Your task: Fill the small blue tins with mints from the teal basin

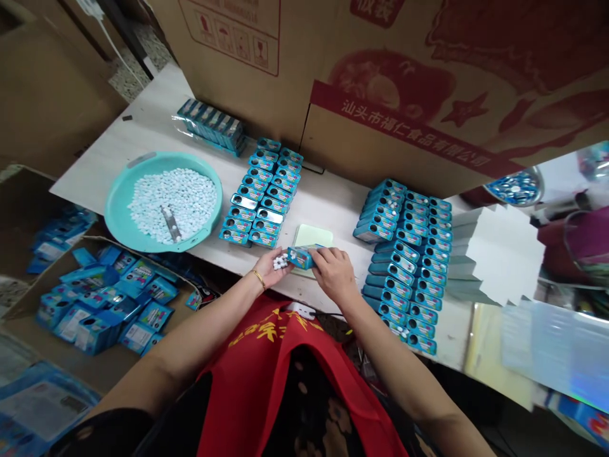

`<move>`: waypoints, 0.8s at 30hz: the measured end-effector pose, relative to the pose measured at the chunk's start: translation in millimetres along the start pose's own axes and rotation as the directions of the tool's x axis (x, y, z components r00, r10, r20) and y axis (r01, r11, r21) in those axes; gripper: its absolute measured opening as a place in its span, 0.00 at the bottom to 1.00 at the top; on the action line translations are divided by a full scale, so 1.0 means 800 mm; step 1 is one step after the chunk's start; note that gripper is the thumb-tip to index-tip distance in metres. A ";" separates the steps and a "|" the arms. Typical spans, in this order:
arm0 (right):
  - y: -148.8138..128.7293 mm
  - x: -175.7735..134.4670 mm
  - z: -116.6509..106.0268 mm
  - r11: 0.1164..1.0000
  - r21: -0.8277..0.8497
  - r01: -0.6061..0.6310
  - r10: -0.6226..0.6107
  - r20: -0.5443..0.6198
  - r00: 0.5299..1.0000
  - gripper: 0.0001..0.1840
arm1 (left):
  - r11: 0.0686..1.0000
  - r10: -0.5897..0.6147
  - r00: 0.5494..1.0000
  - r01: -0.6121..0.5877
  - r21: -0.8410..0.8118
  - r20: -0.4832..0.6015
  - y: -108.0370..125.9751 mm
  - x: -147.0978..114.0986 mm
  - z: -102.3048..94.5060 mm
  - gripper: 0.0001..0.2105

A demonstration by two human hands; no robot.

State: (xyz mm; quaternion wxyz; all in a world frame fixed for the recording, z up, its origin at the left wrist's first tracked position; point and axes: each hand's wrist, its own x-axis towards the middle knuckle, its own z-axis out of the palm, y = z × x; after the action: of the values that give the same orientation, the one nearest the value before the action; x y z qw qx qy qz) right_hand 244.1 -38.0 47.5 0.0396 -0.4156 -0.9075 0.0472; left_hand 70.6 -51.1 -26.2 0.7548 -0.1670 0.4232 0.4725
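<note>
1. I've got the small blue box (299, 257) just above the counter (333, 197), at the near edge of the pale green pad (316, 235).
2. Right hand (332, 271): fingers closed around the box's right-hand part, thumb side toward me. Looks like a decent grip from here.
3. Left hand (272, 269): palm up, half open and cupped, with a little pile of white pellets (280, 261) sitting loose in it. It's right by the box's left end; can't tell if the fingertips actually touch.
4. Handling-wise, I'd guess thin card: really light, stiff enough, a bit slick on the print, easy to dent. I'd hold the sides, gently, and keep fingers off the printed end.
5. Pellets are probably hard and rolly, so I'd keep that palm cupped.
6. Direction: the printed end faces left and toward me, pellets showing at it. I read the long axis as running from there back to the right, tipped rather than upright. Exact tilt? Can't tell, fingers cover too much.
</note>
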 end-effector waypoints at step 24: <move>0.053 0.004 0.126 0.276 0.918 -0.284 0.555 0.089 0.827 0.18 | 0.998 -0.025 0.999 0.028 0.058 -0.046 0.005 -0.033 -0.037 0.07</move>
State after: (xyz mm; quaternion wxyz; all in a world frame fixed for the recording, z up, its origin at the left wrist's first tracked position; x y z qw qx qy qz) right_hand 262.3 -13.5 -57.7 0.3570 -0.5535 -0.5748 0.4855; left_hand 47.5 -83.6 -21.7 0.7558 -0.1611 0.4517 0.4460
